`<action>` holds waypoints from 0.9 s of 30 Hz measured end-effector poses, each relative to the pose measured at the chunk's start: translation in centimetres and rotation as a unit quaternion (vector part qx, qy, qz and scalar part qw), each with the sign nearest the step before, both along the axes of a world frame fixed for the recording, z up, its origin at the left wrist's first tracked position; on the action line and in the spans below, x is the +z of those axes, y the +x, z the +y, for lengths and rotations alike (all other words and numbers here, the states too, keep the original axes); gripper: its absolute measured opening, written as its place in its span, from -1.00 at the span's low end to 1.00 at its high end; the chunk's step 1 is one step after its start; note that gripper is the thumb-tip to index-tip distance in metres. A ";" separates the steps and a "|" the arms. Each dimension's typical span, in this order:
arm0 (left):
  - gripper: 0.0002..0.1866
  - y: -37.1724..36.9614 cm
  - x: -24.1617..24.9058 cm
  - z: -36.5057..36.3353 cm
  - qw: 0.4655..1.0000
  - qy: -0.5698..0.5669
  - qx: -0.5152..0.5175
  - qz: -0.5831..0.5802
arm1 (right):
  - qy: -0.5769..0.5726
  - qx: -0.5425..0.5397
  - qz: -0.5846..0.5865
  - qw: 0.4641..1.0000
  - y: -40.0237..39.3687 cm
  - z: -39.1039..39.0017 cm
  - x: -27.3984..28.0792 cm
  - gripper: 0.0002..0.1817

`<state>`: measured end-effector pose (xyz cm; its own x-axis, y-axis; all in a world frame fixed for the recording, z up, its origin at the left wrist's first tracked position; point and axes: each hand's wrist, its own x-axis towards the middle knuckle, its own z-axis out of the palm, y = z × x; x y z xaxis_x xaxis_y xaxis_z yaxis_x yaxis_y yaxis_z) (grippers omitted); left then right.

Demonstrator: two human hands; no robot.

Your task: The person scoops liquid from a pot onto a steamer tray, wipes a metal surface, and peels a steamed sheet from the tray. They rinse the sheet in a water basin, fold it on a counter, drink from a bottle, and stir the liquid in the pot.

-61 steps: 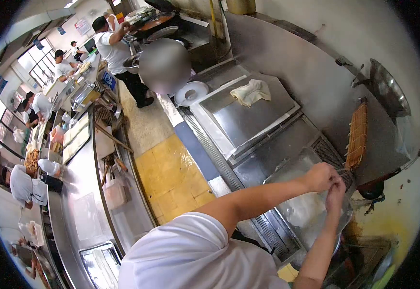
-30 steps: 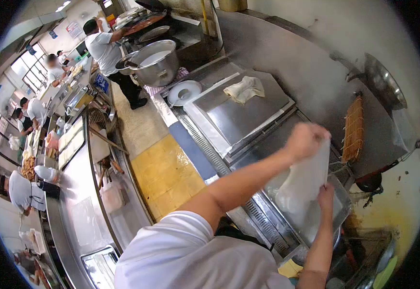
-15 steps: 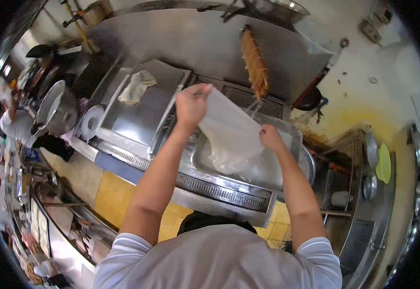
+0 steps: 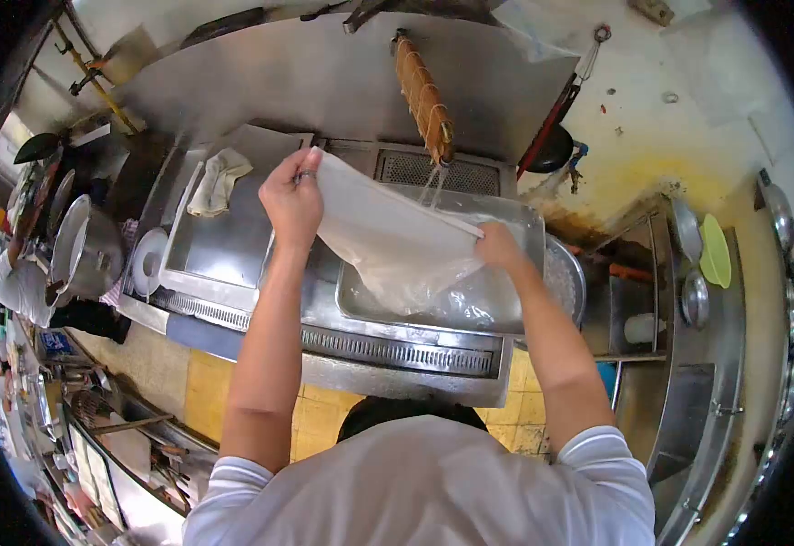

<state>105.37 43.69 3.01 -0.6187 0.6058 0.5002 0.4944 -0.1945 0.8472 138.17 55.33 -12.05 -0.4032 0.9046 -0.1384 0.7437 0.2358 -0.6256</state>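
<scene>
A wet white cloth (image 4: 388, 241) hangs between my two hands, its top edge pulled taut and slanting down to the right. My left hand (image 4: 293, 198) is closed on its upper left corner, higher than the right. Lower down, my right hand (image 4: 499, 246) grips the other end of that edge. Beneath the cloth lies a rectangular metal pan (image 4: 351, 305) with water and a clear, shiny film-like surface in it. Behind the cloth, water runs from a spout wrapped in brown material tied with string (image 4: 424, 96).
A folded cloth (image 4: 219, 182) lies on the metal counter (image 4: 219, 241) to the left. A big pot (image 4: 87, 246) stands beyond it, near another person (image 4: 19, 287). At right are a round metal basin (image 4: 563, 282), shelving and a green bowl (image 4: 715, 252).
The view has shifted, so the counter and spout appear farther left. Both hands still hold the cloth, whose top edge is now stretched tighter and its lower part gathered higher.
</scene>
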 end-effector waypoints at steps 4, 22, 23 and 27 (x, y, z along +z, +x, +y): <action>-0.66 4.5 -4.9 0.5 0.987 -0.035 -0.113 0.108 | 0.096 0.074 0.295 0.948 -6.8 -0.4 3.6 -0.76; -0.76 6.6 -1.9 0.4 0.976 0.043 -0.141 0.160 | -0.036 0.062 0.185 0.980 -10.4 -2.4 4.3 -0.71; -0.79 4.6 -0.8 0.5 0.978 0.089 -0.132 0.137 | -0.061 0.032 0.096 0.993 -9.9 -2.1 1.8 -0.71; -0.84 0.9 -1.6 0.4 0.997 -0.055 -0.053 -0.013 | 0.087 0.010 0.003 0.996 0.8 -0.5 -1.6 -0.75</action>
